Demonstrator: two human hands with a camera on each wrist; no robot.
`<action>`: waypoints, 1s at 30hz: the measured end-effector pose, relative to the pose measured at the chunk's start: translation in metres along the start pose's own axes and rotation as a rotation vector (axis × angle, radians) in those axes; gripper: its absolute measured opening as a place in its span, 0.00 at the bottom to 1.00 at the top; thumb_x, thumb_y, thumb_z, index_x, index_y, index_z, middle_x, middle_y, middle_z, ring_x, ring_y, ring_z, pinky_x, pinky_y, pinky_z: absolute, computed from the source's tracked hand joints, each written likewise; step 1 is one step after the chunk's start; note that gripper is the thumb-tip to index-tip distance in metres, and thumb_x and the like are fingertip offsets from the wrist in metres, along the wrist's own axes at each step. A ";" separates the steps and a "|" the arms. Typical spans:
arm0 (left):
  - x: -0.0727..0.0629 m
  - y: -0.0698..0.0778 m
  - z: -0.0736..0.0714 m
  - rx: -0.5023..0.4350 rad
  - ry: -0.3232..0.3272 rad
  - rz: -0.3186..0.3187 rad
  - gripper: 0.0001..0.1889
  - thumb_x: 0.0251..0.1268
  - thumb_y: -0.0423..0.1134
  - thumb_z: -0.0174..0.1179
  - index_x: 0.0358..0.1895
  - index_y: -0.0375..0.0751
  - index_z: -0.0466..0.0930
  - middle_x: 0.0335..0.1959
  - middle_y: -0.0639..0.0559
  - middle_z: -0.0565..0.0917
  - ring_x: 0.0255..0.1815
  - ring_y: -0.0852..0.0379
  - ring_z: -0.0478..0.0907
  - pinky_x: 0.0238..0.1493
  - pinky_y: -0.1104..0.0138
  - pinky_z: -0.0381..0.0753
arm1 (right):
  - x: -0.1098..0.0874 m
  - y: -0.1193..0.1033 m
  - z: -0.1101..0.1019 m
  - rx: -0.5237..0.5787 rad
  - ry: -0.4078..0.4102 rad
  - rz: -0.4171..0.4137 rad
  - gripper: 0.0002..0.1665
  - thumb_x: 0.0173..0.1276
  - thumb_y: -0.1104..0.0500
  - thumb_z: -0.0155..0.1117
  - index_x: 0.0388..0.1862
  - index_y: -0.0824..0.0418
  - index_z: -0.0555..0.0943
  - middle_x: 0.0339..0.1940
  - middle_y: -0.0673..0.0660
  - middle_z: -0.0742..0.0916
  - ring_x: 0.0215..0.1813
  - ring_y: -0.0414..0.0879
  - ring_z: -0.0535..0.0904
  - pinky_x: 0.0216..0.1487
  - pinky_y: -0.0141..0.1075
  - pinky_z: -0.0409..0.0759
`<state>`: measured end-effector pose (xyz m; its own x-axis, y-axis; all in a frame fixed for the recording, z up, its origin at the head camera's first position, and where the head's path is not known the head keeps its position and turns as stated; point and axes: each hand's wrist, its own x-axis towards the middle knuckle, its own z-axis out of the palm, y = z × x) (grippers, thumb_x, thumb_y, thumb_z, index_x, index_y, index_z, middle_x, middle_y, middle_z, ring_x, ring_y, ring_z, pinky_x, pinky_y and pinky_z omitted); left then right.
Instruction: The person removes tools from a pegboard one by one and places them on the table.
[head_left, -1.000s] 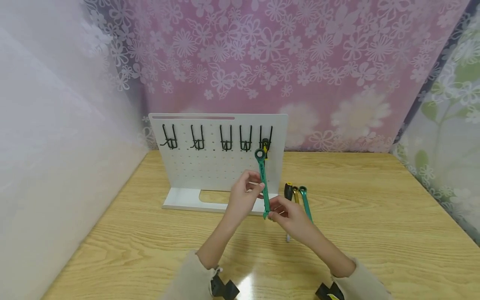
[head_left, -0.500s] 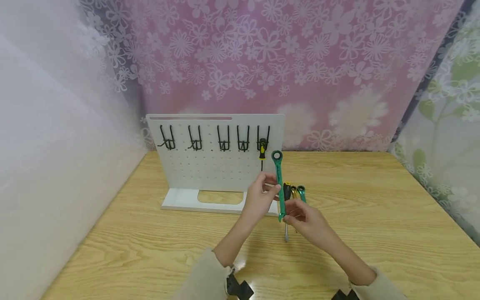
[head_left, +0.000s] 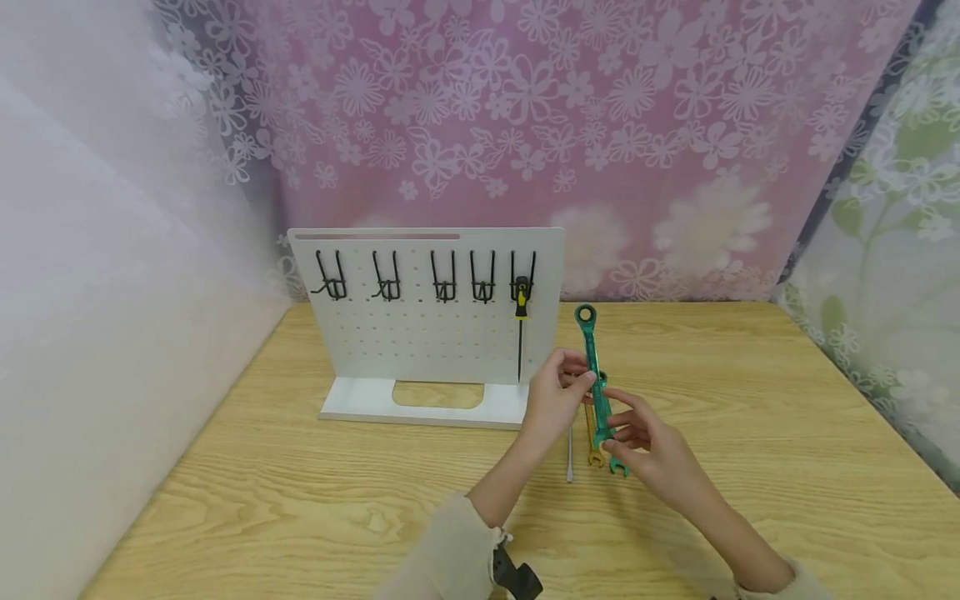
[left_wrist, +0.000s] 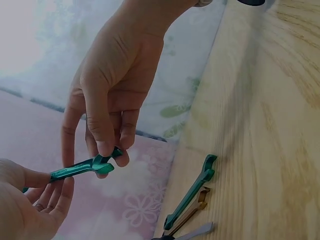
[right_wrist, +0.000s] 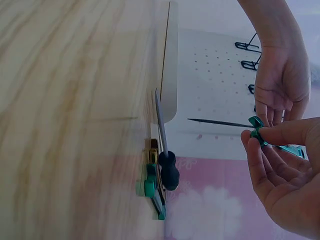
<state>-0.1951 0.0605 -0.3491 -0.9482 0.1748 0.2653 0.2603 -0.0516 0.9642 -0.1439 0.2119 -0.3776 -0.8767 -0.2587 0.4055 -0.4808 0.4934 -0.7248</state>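
A green ratchet wrench (head_left: 588,343) is held up over the table, its ring end upward and its open end low. My left hand (head_left: 555,398) pinches it around the middle of the shank. At the lower end, the thumb and fingers of my right hand (head_left: 662,457) hold the open jaw, seen closely in the left wrist view, where the wrench (left_wrist: 75,170) lies across both hands. Behind and below it on the table lie a second green wrench (left_wrist: 190,194), a gold wrench (head_left: 596,457) and a screwdriver (right_wrist: 169,172) with a black handle.
A white pegboard stand (head_left: 431,350) is left of the hands, with several black double hooks (head_left: 445,287) in a row. From the rightmost hook hangs a yellow-and-black screwdriver (head_left: 522,302). Wood tabletop (head_left: 300,500) surrounds the stand; a pink flowered curtain (head_left: 450,125) hangs behind.
Both hands have carried the green wrench rightward, from in front of the pegboard's right edge to above the tools on the table. The hanging screwdriver is now fully uncovered.
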 end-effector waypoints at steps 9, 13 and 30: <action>0.002 -0.017 0.017 0.136 0.004 0.019 0.16 0.58 0.24 0.58 0.51 0.33 0.75 0.37 0.49 0.79 0.30 0.62 0.78 0.30 0.73 0.78 | -0.008 0.012 -0.006 0.011 0.013 0.048 0.37 0.57 0.75 0.63 0.65 0.63 0.63 0.38 0.58 0.82 0.33 0.40 0.79 0.33 0.32 0.79; 0.000 -0.023 0.024 0.202 0.009 0.011 0.22 0.56 0.22 0.60 0.55 0.36 0.75 0.40 0.53 0.77 0.35 0.65 0.76 0.32 0.77 0.76 | -0.010 0.017 -0.009 0.086 -0.004 0.099 0.36 0.59 0.75 0.60 0.66 0.64 0.62 0.40 0.61 0.80 0.34 0.42 0.79 0.34 0.33 0.79; -0.015 -0.045 0.044 0.178 0.010 0.014 0.24 0.56 0.21 0.59 0.58 0.35 0.73 0.40 0.49 0.76 0.40 0.59 0.77 0.40 0.78 0.74 | -0.013 0.026 -0.015 0.237 0.000 0.246 0.34 0.63 0.75 0.54 0.68 0.66 0.59 0.44 0.69 0.78 0.36 0.43 0.79 0.35 0.39 0.80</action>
<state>-0.1849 0.1034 -0.3963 -0.9457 0.1654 0.2798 0.3010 0.1209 0.9459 -0.1451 0.2409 -0.3936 -0.9667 -0.1563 0.2025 -0.2447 0.3347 -0.9100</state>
